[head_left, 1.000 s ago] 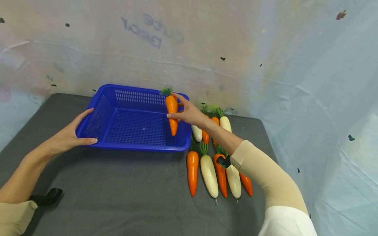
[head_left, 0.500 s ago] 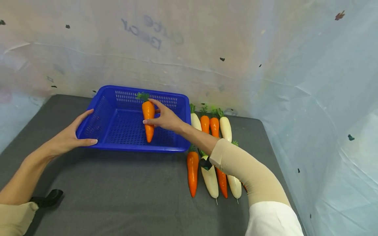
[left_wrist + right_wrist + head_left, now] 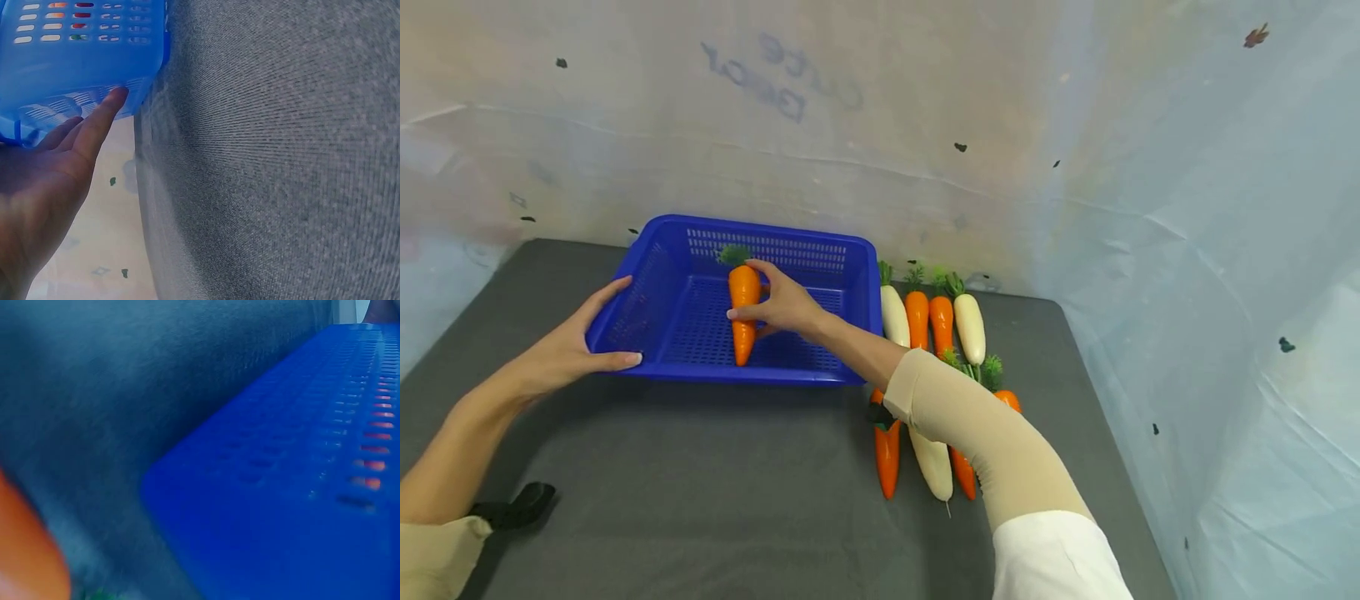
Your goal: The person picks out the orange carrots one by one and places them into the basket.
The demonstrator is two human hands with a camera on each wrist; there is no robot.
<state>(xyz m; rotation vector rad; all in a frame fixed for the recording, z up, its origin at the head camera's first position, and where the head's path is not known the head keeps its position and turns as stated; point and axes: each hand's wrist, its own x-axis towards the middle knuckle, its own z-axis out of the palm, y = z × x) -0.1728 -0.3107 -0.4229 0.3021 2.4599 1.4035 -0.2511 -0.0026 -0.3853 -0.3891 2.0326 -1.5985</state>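
Note:
An orange carrot point(image 3: 744, 300) with a green leafy top is pinched in my right hand point(image 3: 790, 304), thumb in front and fingers behind. Carrot and hand are over the inside of the blue plastic basket point(image 3: 737, 372), left of its middle, with the carrot's tip toward me. At the basket's left end, my left hand point(image 3: 561, 346) grips the rim at the near corner. The left wrist view has this hand point(image 3: 50, 181) against the basket's slotted wall point(image 3: 75, 69). From the right wrist, the basket's outer side point(image 3: 281, 537) fills much of the view; the right hand is hidden there.
Right of the basket, several carrots point(image 3: 887, 462) and white radishes point(image 3: 932, 467) lie side by side on the grey table point(image 3: 737, 500). A farther row holds a radish point(image 3: 970, 329) and a carrot point(image 3: 917, 318). My right sleeve point(image 3: 977, 425) covers part of them. A pale sheet point(image 3: 925, 100) hangs behind.
My right hand has carried the carrot leftward from the basket's right end and slightly toward me. The left hand keeps its grip, and the basket stays in place.

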